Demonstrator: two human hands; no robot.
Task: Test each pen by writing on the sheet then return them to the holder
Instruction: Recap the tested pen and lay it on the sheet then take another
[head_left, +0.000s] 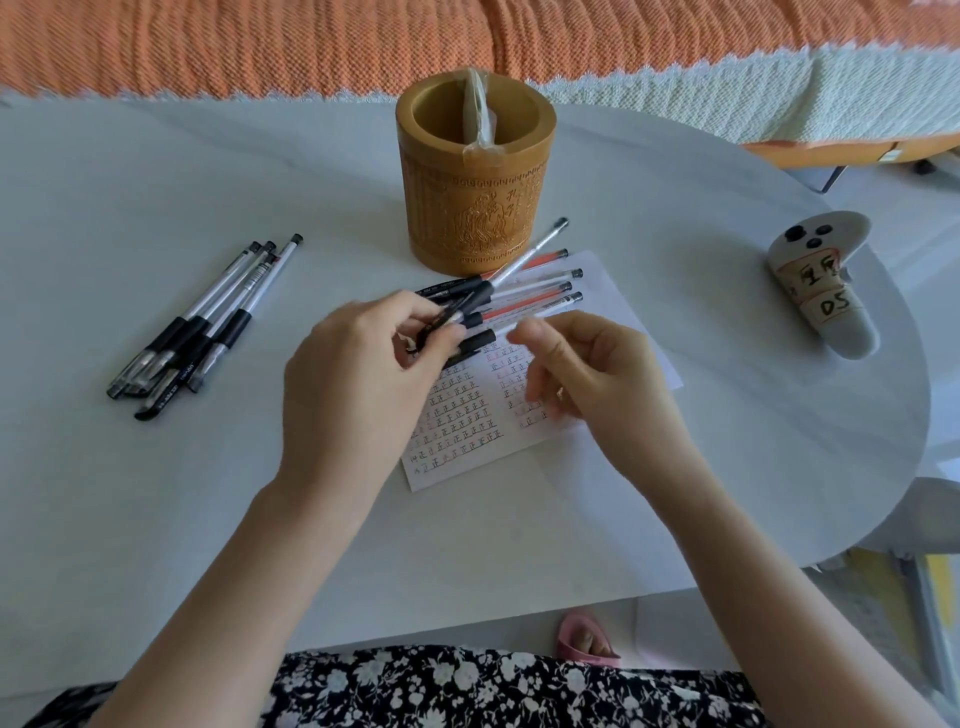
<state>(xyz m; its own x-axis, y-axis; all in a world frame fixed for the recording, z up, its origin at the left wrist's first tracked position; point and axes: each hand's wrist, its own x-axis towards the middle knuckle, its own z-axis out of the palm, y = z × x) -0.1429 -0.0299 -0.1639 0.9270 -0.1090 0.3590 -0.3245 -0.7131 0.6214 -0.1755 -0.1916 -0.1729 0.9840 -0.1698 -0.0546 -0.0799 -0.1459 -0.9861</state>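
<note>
The left hand (363, 374) grasps one pen (530, 249). Its fingers are curled around the black grip part, and the clear barrel points up and to the right, toward the foot of the holder (475, 192). The right hand (587, 374) is beside it with the fingers loosely bent, and I can see nothing held in it. Both hands are above the sheet (613, 291).

The sheet lies flat on the white bench (156, 182), just in front of the holder. Its lower part carries rows of small written marks (457, 410). Several pens with red refills (535, 299) lie side by side on the upper part of the sheet, partly under the left fingers.

The holder is a brown carved cylinder and stands upright. A thing wrapped in clear plastic (480, 104) stands in it and is taped over the rim.

To the left, well apart from the sheet, a bundle of black pens (208, 327) lies on the bench. At the right edge lies a white controller (826, 280) with handwritten labels. Behind the bench there is an orange woven cloth (260, 47).
</note>
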